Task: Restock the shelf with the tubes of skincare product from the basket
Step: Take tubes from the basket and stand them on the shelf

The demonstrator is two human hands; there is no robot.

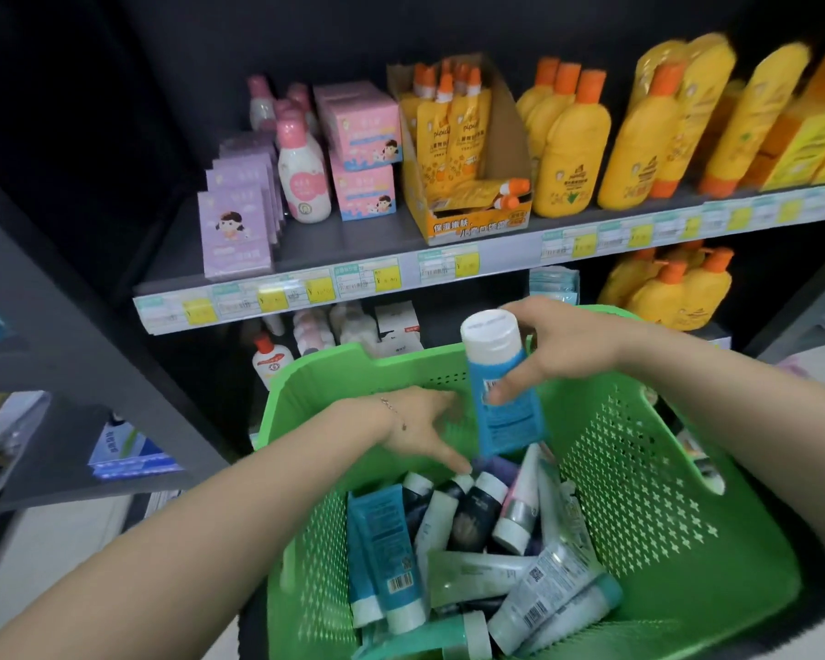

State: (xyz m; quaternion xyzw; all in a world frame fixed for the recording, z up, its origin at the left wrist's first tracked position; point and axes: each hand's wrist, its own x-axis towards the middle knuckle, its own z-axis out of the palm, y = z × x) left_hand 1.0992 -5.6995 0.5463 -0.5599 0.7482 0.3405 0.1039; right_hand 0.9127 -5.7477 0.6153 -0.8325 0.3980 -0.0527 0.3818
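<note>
Head view, one item in hand. Right hand (567, 354): thumb across the front, fingers behind, pinching a blue plastic tube with a white screw cap (503, 397), cap uppermost, slightly tilted, above the far end of a green perforated plastic basket (687, 540). Left hand (425, 421): fingers spread, holding nothing, lowered inside the basket, one tip at the mixed pile of blue, white and dark tubes (472, 540). Behind: dark grey shelf (353, 240) carrying yellow bottles with orange caps (572, 150).
</note>
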